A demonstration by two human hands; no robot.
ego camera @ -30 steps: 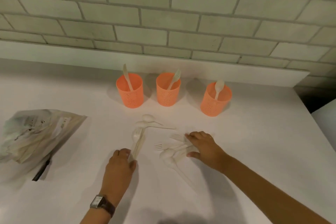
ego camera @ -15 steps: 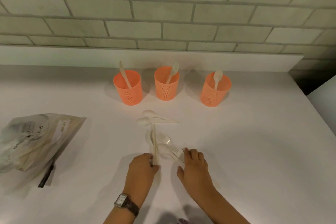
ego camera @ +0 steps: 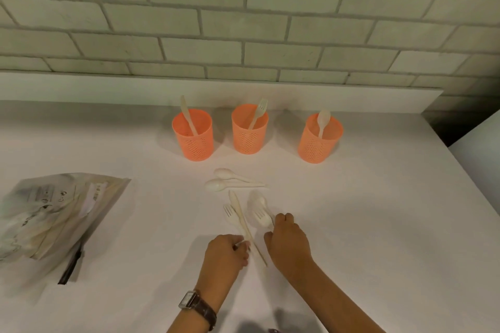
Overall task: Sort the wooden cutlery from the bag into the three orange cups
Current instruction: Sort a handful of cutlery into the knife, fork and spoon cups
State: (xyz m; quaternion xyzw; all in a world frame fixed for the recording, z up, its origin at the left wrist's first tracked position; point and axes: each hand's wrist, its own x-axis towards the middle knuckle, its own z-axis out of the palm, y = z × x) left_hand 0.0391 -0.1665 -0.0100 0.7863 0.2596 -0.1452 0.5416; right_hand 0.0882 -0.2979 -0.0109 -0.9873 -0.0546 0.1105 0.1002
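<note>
Three orange cups stand in a row near the wall: the left cup (ego camera: 193,140) holds a knife, the middle cup (ego camera: 249,134) a fork, the right cup (ego camera: 318,142) a spoon. Two spoons (ego camera: 230,181) lie loose in front of them. My left hand (ego camera: 226,254) pinches the handles of a knife and fork bundle (ego camera: 239,215) lying on the table. My right hand (ego camera: 288,239) grips the handles of a small heap of spoons and a fork (ego camera: 259,209) beside it. The bag (ego camera: 51,211) lies flat at the left.
The white table (ego camera: 365,211) ends at a dark gap on the right. A low white ledge (ego camera: 108,86) and a brick wall stand behind the cups. A dark strip (ego camera: 71,265) pokes out from under the bag.
Both hands have drawn the cutlery into two bundles closer to me. The knife bundle under my left hand has tilted, and my right hand has closed on the spoon heap.
</note>
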